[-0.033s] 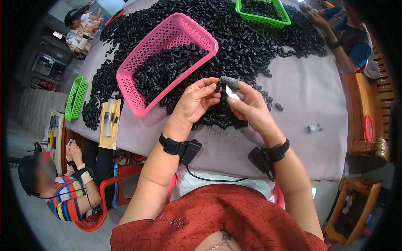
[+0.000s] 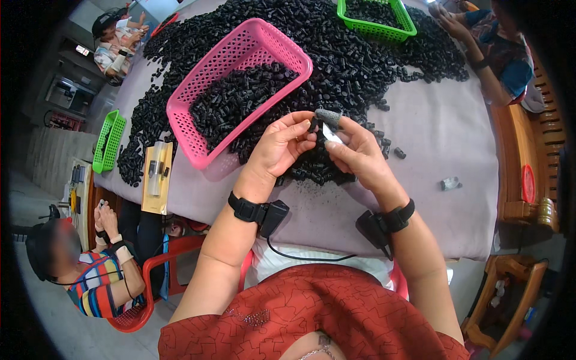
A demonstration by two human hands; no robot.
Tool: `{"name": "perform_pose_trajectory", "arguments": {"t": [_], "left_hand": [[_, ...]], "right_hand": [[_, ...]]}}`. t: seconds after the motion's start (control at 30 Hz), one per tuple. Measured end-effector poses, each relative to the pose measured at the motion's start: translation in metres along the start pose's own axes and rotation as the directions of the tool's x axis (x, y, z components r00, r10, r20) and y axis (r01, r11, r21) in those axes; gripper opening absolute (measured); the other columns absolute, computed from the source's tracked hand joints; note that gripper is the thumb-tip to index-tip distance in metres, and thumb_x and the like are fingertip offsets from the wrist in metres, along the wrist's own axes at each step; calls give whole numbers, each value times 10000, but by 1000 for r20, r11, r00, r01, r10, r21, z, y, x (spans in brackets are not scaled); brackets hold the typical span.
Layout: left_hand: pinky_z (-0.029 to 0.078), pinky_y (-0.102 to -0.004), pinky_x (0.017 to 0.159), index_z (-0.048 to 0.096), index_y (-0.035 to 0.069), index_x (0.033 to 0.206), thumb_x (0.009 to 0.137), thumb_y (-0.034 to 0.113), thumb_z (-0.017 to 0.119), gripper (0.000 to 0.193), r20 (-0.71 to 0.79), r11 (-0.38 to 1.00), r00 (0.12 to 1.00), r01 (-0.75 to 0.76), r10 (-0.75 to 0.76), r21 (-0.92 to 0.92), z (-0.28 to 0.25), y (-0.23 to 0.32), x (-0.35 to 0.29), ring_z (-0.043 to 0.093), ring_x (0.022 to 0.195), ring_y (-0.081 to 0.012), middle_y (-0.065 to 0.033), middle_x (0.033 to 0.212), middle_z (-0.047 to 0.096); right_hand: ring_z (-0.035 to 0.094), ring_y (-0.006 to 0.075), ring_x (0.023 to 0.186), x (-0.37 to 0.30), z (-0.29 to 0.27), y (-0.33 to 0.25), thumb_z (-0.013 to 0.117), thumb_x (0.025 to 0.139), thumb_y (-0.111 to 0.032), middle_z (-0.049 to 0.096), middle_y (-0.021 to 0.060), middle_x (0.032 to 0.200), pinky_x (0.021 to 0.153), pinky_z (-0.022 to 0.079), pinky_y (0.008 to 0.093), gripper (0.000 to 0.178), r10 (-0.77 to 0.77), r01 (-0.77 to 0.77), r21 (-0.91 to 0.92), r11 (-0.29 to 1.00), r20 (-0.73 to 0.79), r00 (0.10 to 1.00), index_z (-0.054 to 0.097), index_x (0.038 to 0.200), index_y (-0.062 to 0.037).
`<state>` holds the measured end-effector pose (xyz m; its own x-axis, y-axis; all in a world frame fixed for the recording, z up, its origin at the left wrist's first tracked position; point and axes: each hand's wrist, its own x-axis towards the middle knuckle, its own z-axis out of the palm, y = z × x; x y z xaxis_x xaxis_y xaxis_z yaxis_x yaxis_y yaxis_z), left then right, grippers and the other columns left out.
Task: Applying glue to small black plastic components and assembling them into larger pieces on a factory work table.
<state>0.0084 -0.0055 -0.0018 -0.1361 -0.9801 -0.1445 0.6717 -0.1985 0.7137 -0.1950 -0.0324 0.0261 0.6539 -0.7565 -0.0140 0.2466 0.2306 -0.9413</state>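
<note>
My left hand (image 2: pixel 281 144) pinches a small black cylindrical part (image 2: pixel 312 124) between thumb and fingertips. Close against it, my right hand (image 2: pixel 359 147) grips a short, shiny, flat blade (image 2: pixel 331 135); its handle, if any, is hidden in the fingers. A grey speckled finger cover (image 2: pixel 328 117) sits on the right index finger and reaches over the part. Both hands are held above the near edge of a heap of similar black parts (image 2: pixel 336 72). Whether the blade touches the part I cannot tell.
A pink basket (image 2: pixel 180 135) of black parts stands left of my hands. Green baskets (image 2: pixel 377 33) are at the far side and the left edge. A grey scrap piece (image 2: pixel 450 183) lies right on the cloth-covered table (image 2: pixel 432 138). Other people sit left, far left and far right.
The blade in my right hand has tilted very slightly beside the black part. Otherwise my hands and the surroundings look the same.
</note>
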Motion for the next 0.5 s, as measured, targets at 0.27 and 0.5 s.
{"name": "perform_pose_trajectory", "arguments": {"t": [0.27,0.5], "left_hand": [[611,-261,700,537,-3,1205,916,39,591,298,36,999,999,28,-27,-40,9,-5,0,690,776,-153,-88,956,664],[612,-253,691,533,-1,1202,917,37,582,291,110,981,990,103,-85,-167,3,-5,-1,689,772,-152,-83,942,662]], "right_hand": [[433,20,565,0,-2,4,627,902,-108,528,-43,742,478,335,173,536,37,-34,-34,999,83,996,435,1400,-55],[423,25,562,-2,-2,2,623,913,-124,526,-37,741,481,334,176,548,60,-62,7,998,135,989,421,1421,-88]]}}
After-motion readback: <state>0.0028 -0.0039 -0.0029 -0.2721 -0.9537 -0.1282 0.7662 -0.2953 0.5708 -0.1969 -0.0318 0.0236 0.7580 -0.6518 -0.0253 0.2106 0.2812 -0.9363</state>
